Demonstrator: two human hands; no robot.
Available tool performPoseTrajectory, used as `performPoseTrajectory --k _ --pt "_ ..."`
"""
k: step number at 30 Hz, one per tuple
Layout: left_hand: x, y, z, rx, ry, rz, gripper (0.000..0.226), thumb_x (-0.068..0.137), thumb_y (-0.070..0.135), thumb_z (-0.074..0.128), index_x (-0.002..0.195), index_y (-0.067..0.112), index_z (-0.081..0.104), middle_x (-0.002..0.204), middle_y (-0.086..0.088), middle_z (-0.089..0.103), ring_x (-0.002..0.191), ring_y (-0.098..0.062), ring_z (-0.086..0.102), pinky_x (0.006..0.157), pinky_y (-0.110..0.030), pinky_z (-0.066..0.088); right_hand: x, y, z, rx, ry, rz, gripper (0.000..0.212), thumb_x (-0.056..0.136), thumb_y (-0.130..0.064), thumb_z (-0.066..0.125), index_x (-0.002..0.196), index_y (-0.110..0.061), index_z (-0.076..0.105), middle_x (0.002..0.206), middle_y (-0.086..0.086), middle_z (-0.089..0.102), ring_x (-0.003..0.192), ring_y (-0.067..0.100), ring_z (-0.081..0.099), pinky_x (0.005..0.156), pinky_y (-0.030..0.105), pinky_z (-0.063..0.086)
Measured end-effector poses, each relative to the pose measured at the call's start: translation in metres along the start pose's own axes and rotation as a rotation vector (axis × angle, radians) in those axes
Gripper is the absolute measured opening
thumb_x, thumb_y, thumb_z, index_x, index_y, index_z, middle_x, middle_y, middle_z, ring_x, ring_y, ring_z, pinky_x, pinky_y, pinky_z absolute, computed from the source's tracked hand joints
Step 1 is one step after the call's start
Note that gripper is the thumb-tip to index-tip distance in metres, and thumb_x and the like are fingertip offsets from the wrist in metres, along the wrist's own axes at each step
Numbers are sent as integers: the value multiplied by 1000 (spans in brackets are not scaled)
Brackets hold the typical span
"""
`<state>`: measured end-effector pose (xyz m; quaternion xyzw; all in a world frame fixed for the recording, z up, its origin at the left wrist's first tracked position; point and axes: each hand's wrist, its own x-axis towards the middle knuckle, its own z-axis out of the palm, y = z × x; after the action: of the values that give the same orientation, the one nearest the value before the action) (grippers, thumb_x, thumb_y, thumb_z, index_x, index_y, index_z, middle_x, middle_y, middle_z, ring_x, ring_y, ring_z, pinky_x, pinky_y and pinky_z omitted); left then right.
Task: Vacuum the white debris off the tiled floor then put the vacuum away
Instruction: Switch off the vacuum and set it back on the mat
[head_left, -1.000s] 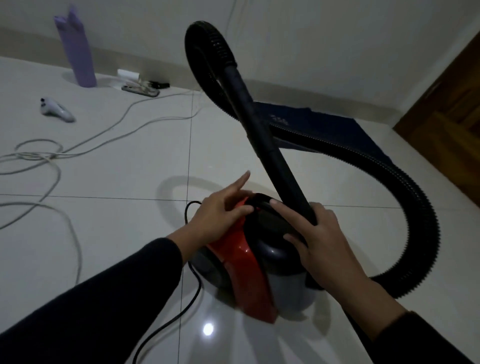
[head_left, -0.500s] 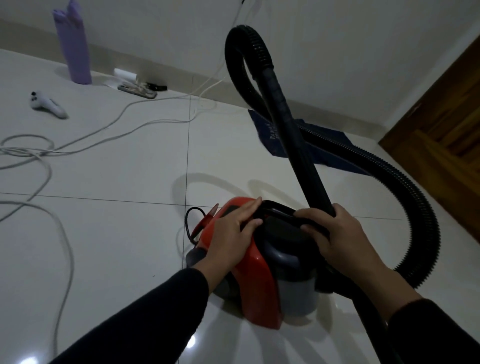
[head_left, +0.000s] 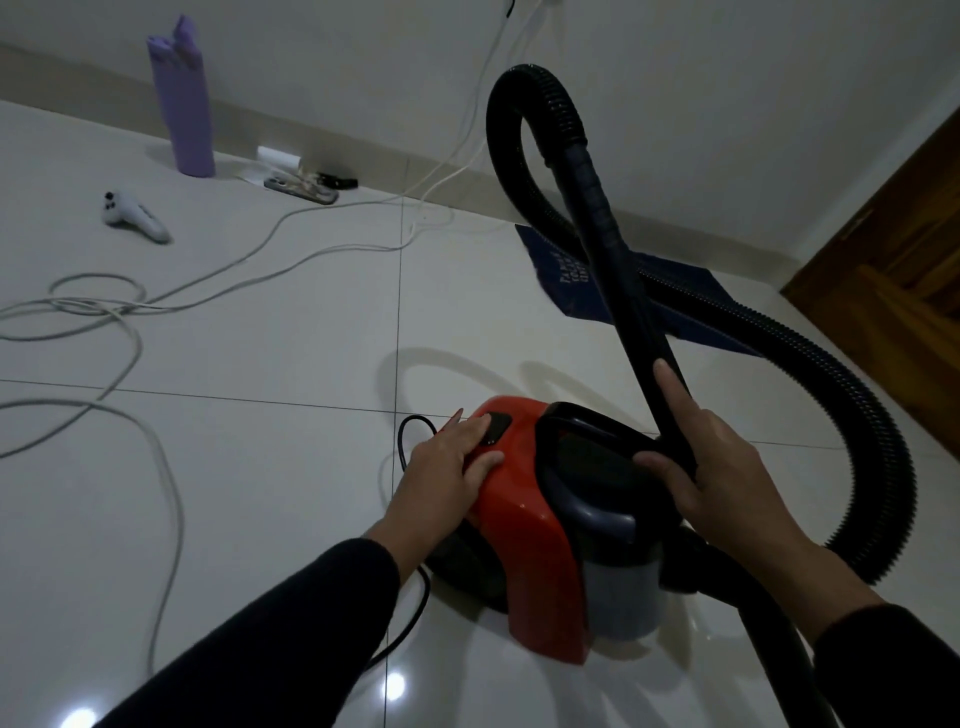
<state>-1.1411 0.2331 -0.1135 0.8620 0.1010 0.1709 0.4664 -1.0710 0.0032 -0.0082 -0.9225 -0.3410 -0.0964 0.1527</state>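
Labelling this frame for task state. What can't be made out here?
- Head view: the wand's nozzle end, cut off at the bottom edge past the right hand.
- White debris: none distinguishable on the glossy tiled floor.
- Switch state: left hand fingers rest on it; on or off unreadable.
- Text on blue mat: too small.

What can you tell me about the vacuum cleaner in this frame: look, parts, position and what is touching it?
The vacuum cleaner is a small canister type that sits on the glossy tiled floor. It has a shiny red plastic shell, a dark carry handle on top and a greyish lower body. A black button sits on the red top. A ribbed black hose loops up and around to a rigid black wand. A thin black cord runs along its left side. The left hand rests on the red shell with fingers at the button; the right hand grips the wand.
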Motion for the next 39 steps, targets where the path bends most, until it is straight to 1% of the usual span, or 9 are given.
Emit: performPoseTrajectory --k 7,11,14,23,28,31,33,36,39 --pt "2 -7 3 145 -29 53 41 96 32 48 133 13 54 140 -3 52 135 -14 39 110 -20 23 0 3 2 15 4 -28 96 86 -26 66 140 -61 -6 83 3 49 71 5 48 60 12 33" --pt "12 -5 1 317 21 158 52 88 45 35 103 9 71 102 -5 69 104 -22 61 90 -37 44 0 5 3 10 12 -44 96 86 -26 66 141 -59 -6 82 3 49 70 6 48 58 12 32" --pt "20 -2 0 481 32 174 58 86 49 27 84 11 71 82 -1 64 90 -20 58 79 -35 38 1 6 3 11 18 -61 97 86 -26 67 142 -57 -5 82 3 49 69 6 47 57 12 32" --pt "16 0 3 385 6 60 73 79 60 17 114 18 65 108 -1 65 106 -19 55 93 -37 37 1 10 4 58 26 -52 96 86 -27 67 142 -57 -5 83 5 51 70 13 50 61 10 33" --pt "21 29 13 170 -73 251 63 88 59 27 146 35 26 141 1 43 130 -16 36 106 -37 30 1 8 2 104 50 -32 95 85 -29 68 143 -54 -4 91 6 55 79 18 54 67 17 38" --pt "30 51 23 108 -210 359 54 94 45 41 145 42 24 130 0 44 116 -12 41 102 -11 27 0 7 1 113 55 -28 95 86 -30 67 140 -58 -6 91 7 56 80 19 55 71 22 40" --pt "31 54 27 43 -224 350 52 96 32 47 143 41 29 116 2 42 100 -4 40 87 5 24 0 8 1 124 52 -22 95 86 -31 67 140 -58 -6 91 7 56 80 19 55 72 24 43" --pt "34 54 28 35 -189 367 52 95 18 52 140 39 38 105 2 40 87 11 41 78 4 29 -1 10 2 121 47 -20 94 86 -33 67 140 -58 -5 92 8 56 82 19 54 72 24 42" --pt "33 55 28 38 -191 378 49 94 17 54 137 38 44 103 -1 43 85 0 42 77 1 32 -2 12 1 138 55 -19 94 85 -34 67 139 -60 -5 98 8 59 86 20 56 77 26 46"
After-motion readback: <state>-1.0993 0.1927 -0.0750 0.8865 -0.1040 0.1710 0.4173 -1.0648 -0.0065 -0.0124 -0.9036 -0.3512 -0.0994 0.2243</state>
